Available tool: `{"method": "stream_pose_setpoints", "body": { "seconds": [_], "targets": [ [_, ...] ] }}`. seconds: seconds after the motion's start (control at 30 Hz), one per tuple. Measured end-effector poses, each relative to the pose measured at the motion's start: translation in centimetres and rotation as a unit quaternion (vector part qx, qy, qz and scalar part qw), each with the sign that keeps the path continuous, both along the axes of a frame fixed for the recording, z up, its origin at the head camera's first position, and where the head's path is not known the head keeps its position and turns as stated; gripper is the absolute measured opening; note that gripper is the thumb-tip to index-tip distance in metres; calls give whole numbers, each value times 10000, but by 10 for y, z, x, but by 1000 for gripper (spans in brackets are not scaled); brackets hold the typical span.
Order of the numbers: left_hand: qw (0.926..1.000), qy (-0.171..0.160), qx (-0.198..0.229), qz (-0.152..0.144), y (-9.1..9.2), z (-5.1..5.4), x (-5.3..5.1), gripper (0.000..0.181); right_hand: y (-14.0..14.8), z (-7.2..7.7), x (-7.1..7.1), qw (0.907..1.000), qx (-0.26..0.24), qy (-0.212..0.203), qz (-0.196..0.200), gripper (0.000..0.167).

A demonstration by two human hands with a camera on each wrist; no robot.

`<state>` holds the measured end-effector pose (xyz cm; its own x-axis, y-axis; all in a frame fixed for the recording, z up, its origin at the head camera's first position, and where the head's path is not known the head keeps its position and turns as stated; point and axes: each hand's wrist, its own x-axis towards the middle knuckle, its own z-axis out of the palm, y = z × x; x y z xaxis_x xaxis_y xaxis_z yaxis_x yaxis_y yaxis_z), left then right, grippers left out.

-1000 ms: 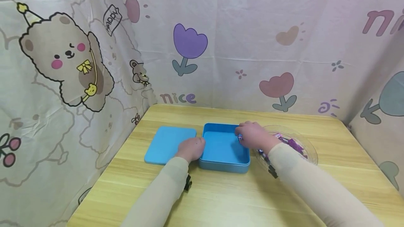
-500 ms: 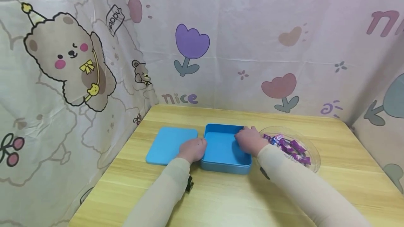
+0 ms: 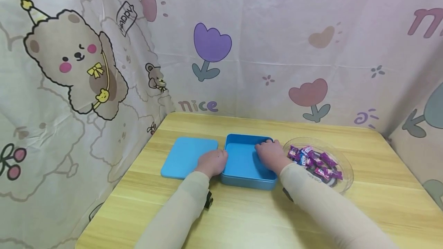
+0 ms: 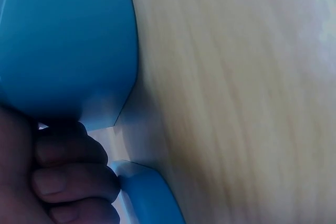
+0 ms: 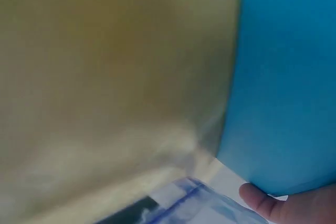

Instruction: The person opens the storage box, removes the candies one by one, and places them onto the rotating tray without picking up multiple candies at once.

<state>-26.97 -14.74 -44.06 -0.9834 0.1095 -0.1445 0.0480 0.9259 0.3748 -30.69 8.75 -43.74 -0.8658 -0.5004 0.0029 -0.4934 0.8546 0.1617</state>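
Note:
A blue rectangular box (image 3: 245,183) stands without its lid in the middle of the table, its visible floor bare. My left hand (image 3: 212,162) grips its left wall, with curled fingers (image 4: 79,179) outside the wall in the left wrist view. Over the right wall, my right hand (image 3: 271,155) reaches into the far right corner. Its fingertips are hidden inside, along with anything they may hold. One digit (image 5: 257,200) hangs outside the wall in the right wrist view. Purple wrapped candies (image 3: 323,172) lie on a clear round plate (image 3: 344,156) beside the right hand.
The flat blue lid (image 3: 183,156) lies left of the box, partly under the left hand. A wood-grain table (image 3: 238,218) carries everything. A printed cloth (image 3: 249,49) hangs behind and on both sides.
The right hand, with a bit of candy wrapper showing at its fingertips a second ago, has moved off the plate into the box's far right corner. The left hand stays put. The view shifts slightly.

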Motion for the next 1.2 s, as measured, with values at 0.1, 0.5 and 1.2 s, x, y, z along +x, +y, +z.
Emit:
{"method": "stream_pose_setpoints", "body": {
  "seconds": [0.1, 0.5, 1.2],
  "targets": [
    [10000, 20, -8, -6, 1, 0, -1, 52, 0, -5, -3, 9998, -173, -21, -92, 26],
    [9999, 102, 38, 34, -1, 8, -4, 53, -2, 3, -4, 9986, -467, -56, -222, 22],
    [9999, 27, 108, 91, 0, 3, 1, 53, -1, -7, -3, 9936, -999, -287, -441, 16]
  ]
}}
